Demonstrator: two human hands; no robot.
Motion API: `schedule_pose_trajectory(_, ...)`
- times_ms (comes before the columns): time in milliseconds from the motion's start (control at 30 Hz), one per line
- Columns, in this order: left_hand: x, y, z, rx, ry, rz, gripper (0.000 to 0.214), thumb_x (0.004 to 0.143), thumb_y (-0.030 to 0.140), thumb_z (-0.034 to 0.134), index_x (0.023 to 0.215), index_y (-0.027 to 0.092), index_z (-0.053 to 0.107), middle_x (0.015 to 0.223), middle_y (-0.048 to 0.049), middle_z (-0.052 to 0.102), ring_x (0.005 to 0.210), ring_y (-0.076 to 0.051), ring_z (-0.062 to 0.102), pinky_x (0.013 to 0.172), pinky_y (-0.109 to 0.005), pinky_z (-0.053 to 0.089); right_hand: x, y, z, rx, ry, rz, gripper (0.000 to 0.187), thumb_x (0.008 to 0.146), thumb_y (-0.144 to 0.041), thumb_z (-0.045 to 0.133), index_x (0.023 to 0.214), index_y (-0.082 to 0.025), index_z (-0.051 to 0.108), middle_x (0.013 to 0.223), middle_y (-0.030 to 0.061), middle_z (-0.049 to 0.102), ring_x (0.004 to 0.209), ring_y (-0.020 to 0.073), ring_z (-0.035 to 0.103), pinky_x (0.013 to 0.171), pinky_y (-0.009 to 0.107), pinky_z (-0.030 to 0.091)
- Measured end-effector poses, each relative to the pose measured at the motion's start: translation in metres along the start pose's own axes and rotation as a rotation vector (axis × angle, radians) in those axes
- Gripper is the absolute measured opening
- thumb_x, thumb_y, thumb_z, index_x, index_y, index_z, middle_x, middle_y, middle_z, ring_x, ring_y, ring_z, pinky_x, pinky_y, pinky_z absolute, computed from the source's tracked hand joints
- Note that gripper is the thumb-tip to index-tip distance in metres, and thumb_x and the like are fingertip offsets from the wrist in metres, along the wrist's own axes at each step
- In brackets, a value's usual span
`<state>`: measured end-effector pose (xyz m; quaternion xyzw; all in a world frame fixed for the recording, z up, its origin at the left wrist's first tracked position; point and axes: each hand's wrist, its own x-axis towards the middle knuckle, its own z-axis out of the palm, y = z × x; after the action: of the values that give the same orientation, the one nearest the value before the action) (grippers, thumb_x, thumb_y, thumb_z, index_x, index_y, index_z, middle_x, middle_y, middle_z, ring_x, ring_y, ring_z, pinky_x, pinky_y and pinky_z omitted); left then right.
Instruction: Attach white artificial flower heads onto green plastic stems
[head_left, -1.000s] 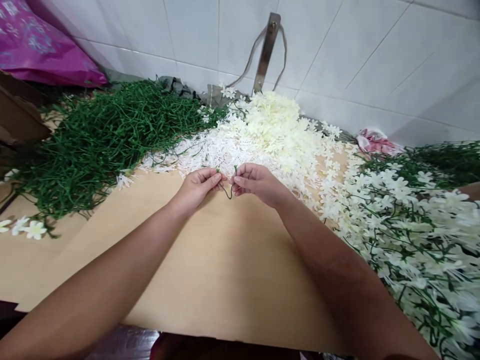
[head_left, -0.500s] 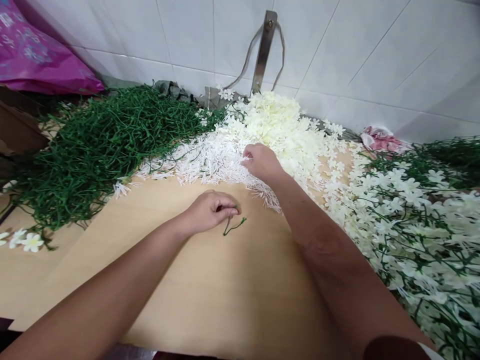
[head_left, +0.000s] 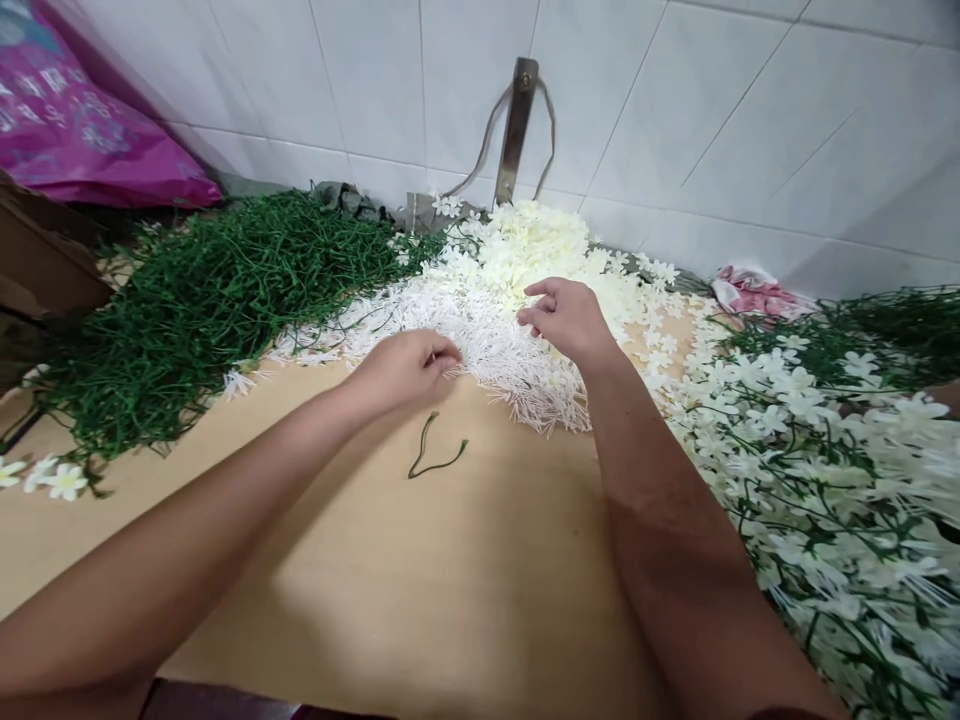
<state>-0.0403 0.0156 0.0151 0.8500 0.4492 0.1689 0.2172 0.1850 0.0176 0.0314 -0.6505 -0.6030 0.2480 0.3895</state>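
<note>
Green stem heap (head_left: 225,300): lies at the far left, beside the left hand's reach; it looks unchanged.
Left hand (head_left: 401,372): has let go of the stem and moved forward to the near edge of the white strands; thumb and forefinger sit close together there — I cannot tell whether a strand is pinched.
Bent green stem (head_left: 431,468): now lies loose on the tan board (head_left: 487,570), a V with its two tips pointing away from the person; neither hand touches it, so work on it seems paused.
White strands (head_left: 510,370): spread between the hands; attention appears to have shifted here.
Cream petals (head_left: 525,240): heaped behind the strands, by the wall.
Right hand (head_left: 566,318): has drawn rightward to the petals' front edge; thumb and fingers parted — nothing visible between them.
White blossoms (head_left: 810,440): piled on green stems at the far right.
</note>
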Motion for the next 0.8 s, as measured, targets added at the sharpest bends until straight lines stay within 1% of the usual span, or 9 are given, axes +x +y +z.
schedule_pose_trajectory(67, 0.029, 0.004, -0.01, 0.117, 0.138, -0.07, 0.026, 0.083, 0.027, 0.049, 0.097, 0.019, 0.071, 0.099, -0.0069, 0.07, 0.089, -0.02, 0.062, 0.079, -0.032, 0.045, -0.003, -0.005, -0.001, -0.073, -0.014, -0.001, 0.025, 0.073, -0.023, 0.068, 0.093, -0.01, 0.064, 0.061, 0.0022, 0.062, 0.055, 0.0126, 0.057, 0.058, 0.03, 0.044)
schedule_pose_trajectory(167, 0.072, 0.001, -0.014, 0.237, 0.287, -0.177, 0.03, 0.084, 0.027, 0.049, 0.105, 0.018, 0.068, 0.111, -0.0102, 0.066, 0.096, -0.023, 0.061, 0.081, -0.033, 0.045, -0.004, -0.007, 0.0, -0.158, 0.014, -0.052, 0.012, 0.078, -0.022, 0.06, 0.082, -0.012, 0.065, 0.063, 0.0046, 0.064, 0.062, 0.0141, 0.059, 0.062, 0.03, 0.043)
schedule_pose_trajectory(233, 0.094, -0.005, -0.01, 0.293, 0.295, -0.248, 0.034, 0.083, 0.03, 0.052, 0.111, 0.018, 0.066, 0.116, -0.0124, 0.062, 0.101, -0.025, 0.059, 0.083, -0.035, 0.045, -0.002, -0.005, 0.0, -0.192, 0.009, -0.093, 0.014, 0.079, -0.014, 0.053, 0.085, -0.012, 0.066, 0.071, 0.0064, 0.067, 0.068, 0.0148, 0.06, 0.065, 0.03, 0.042)
schedule_pose_trajectory(300, 0.107, -0.011, -0.005, 0.333, 0.27, -0.262, 0.035, 0.081, 0.033, 0.055, 0.11, 0.019, 0.067, 0.118, -0.0129, 0.061, 0.104, -0.028, 0.058, 0.085, -0.036, 0.044, -0.001, -0.003, 0.0, -0.196, -0.019, -0.11, 0.02, 0.078, -0.01, 0.05, 0.091, -0.011, 0.066, 0.077, 0.0071, 0.068, 0.072, 0.0149, 0.06, 0.067, 0.03, 0.042)
schedule_pose_trajectory(400, 0.113, -0.016, -0.001, 0.407, 0.263, -0.238, 0.029, 0.081, 0.029, 0.052, 0.102, 0.02, 0.07, 0.111, -0.0108, 0.064, 0.103, -0.028, 0.059, 0.088, -0.038, 0.042, 0.001, -0.001, 0.0, -0.161, -0.038, -0.109, 0.019, 0.077, -0.011, 0.053, 0.093, -0.012, 0.063, 0.071, 0.0048, 0.066, 0.066, 0.0135, 0.057, 0.066, 0.031, 0.042)
schedule_pose_trajectory(500, 0.112, -0.018, -0.003, 0.449, 0.271, -0.218, 0.03, 0.083, 0.024, 0.045, 0.097, 0.019, 0.071, 0.104, -0.0102, 0.066, 0.103, -0.028, 0.058, 0.087, -0.037, 0.041, 0.002, -0.002, -0.001, -0.152, 0.011, -0.137, 0.004, 0.077, -0.016, 0.056, 0.078, -0.015, 0.06, 0.067, 0.0027, 0.063, 0.061, 0.0119, 0.052, 0.064, 0.031, 0.04)
schedule_pose_trajectory(567, 0.109, -0.019, -0.004, 0.438, 0.259, -0.211, 0.03, 0.083, 0.032, 0.048, 0.096, 0.018, 0.071, 0.107, -0.0121, 0.064, 0.106, -0.03, 0.056, 0.087, -0.038, 0.041, 0.004, -0.002, -0.001, -0.172, 0.051, -0.166, 0.008, 0.077, -0.017, 0.056, 0.07, -0.016, 0.058, 0.068, 0.0028, 0.062, 0.062, 0.0121, 0.051, 0.064, 0.032, 0.04)
schedule_pose_trajectory(667, 0.104, -0.019, -0.003, 0.43, 0.229, -0.206, 0.034, 0.079, 0.044, 0.055, 0.097, 0.018, 0.07, 0.113, -0.0145, 0.06, 0.112, -0.033, 0.05, 0.09, -0.041, 0.039, 0.005, -0.001, 0.0, -0.206, 0.066, -0.197, 0.011, 0.077, -0.014, 0.054, 0.068, -0.017, 0.058, 0.071, 0.0037, 0.061, 0.067, 0.0138, 0.051, 0.067, 0.033, 0.04)
schedule_pose_trajectory(800, 0.101, -0.018, -0.002, 0.412, 0.284, -0.172, 0.024, 0.083, 0.031, 0.052, 0.094, 0.018, 0.069, 0.112, -0.0136, 0.06, 0.113, -0.032, 0.048, 0.092, -0.041, 0.037, 0.005, 0.002, 0.003, -0.212, 0.08, -0.22, 0.011, 0.076, -0.013, 0.054, 0.068, -0.017, 0.06, 0.072, 0.0042, 0.062, 0.07, 0.0151, 0.053, 0.07, 0.035, 0.041)
